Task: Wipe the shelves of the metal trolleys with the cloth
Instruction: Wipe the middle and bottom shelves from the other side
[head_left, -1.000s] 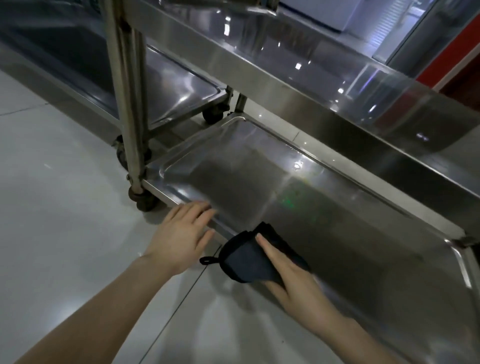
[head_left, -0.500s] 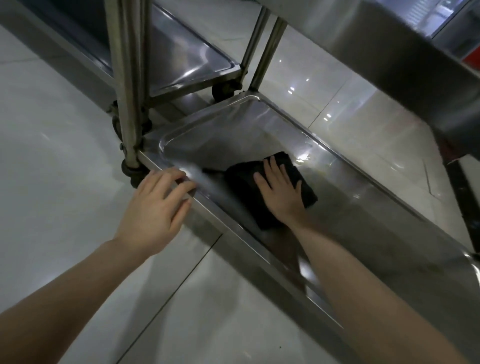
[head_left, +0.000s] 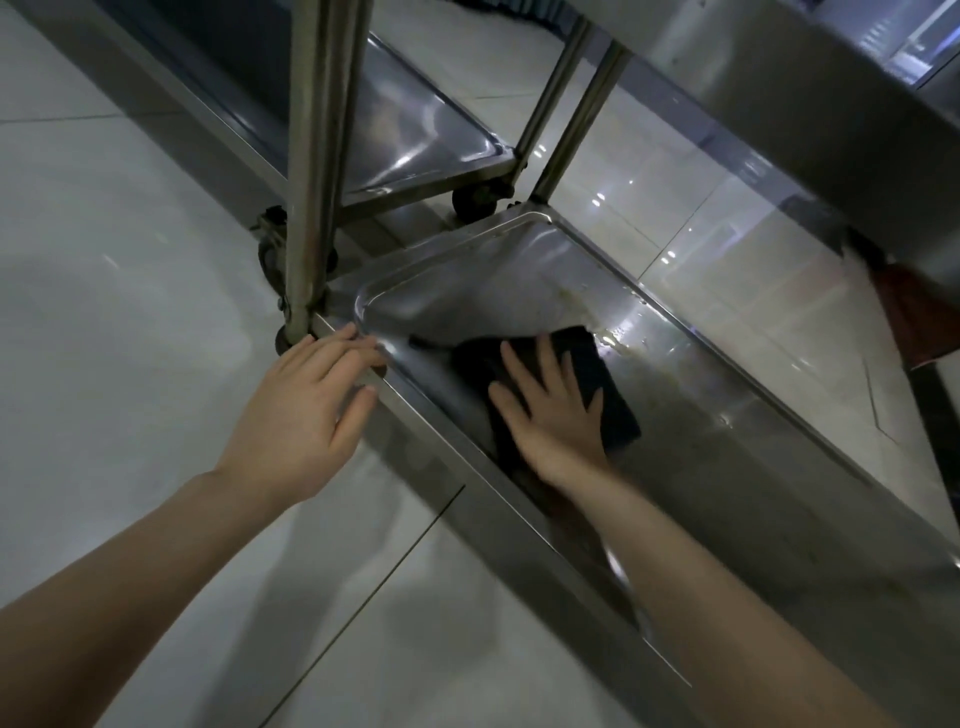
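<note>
- The pale tiled floor (head_left: 130, 322) fills the left side, glossy, with thin dark grout lines running across it.
- The left hand (head_left: 298, 415) reaches in from the lower left on a bare forearm; its fingers (head_left: 345, 343) lie loosely together, draped over the near rim of the bottom shelf, with the thumb against the rim's outer face. It holds nothing.
- Just above that hand, a pair of upright posts (head_left: 317, 156) rises from the shelf's corner, and a dark caster (head_left: 270, 260) shows behind their base.
- The bottom shelf (head_left: 753, 493) of the near trolley is a shallow steel tray with a raised rim, running from the corner by the posts down toward the lower right.
- The dark cloth (head_left: 597, 374) lies flat on this shelf near its left end, close to the near rim.
- The right hand (head_left: 556, 410) lies palm down on the cloth with fingers spread, pressing it against the steel; the cloth's far and right edges show beyond the fingertips.
- Behind, the second trolley's lower shelf (head_left: 415, 140) sits just beside the near one, with a black wheel (head_left: 475, 200) at its corner.
- At the upper right, the underside of an upper shelf (head_left: 779, 104) overhangs the scene.
</note>
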